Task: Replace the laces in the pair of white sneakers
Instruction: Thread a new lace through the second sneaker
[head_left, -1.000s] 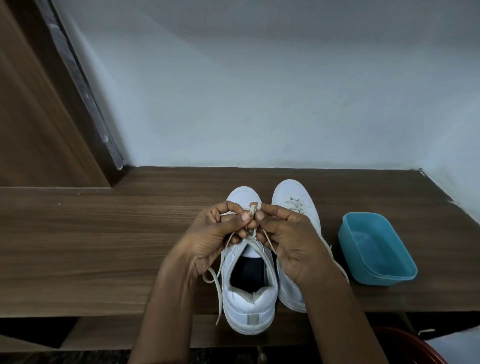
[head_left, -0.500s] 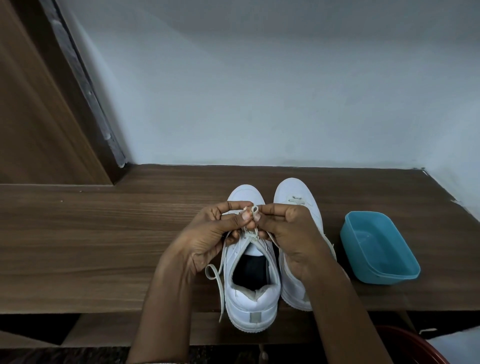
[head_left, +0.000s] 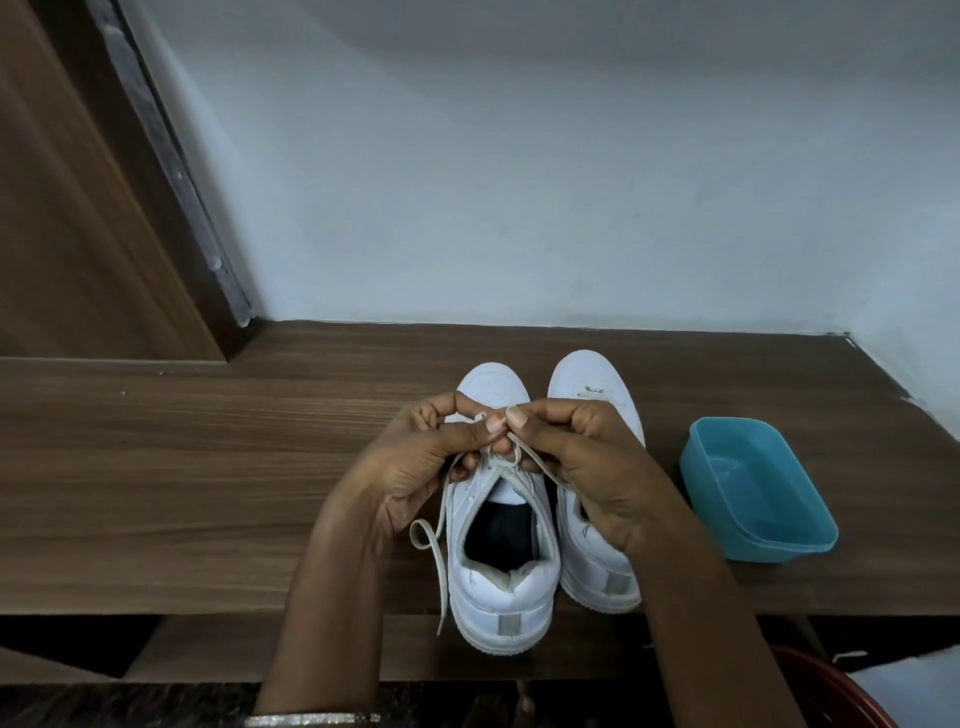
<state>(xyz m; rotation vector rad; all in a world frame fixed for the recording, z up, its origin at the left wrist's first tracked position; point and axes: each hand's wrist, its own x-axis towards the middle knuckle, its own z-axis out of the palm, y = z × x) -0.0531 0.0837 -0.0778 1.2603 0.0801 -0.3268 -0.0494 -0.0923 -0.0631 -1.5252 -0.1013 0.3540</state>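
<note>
Two white sneakers stand side by side, toes pointing to twelve o'clock, on a dark wooden table (head_left: 208, 493) against a pale wall. The left sneaker (head_left: 504, 587) sits closer to the wearer, and in this head view its heel reaches past the table's front edge. The right sneaker (head_left: 589, 384) stands just beside it at three o'clock, its rear half partly covered by the right hand (head_left: 587, 467).

Both hands meet above the tongue of the left sneaker. The left hand (head_left: 415, 467) pinches the lace (head_left: 440, 566) between thumb and forefinger, and the right hand pinches it too, thumb tips nearly touching. A small loop of lace shows just below the pinch. One loose end curls at the shoe's nine o'clock side and trails toward six o'clock, past the table edge.

A blue plastic tub (head_left: 743, 483) rests at three o'clock of the sneakers, near but apart. A bangle (head_left: 311, 719) circles the left wrist. A dark red rounded object (head_left: 831, 696) shows at five o'clock, below the table.
</note>
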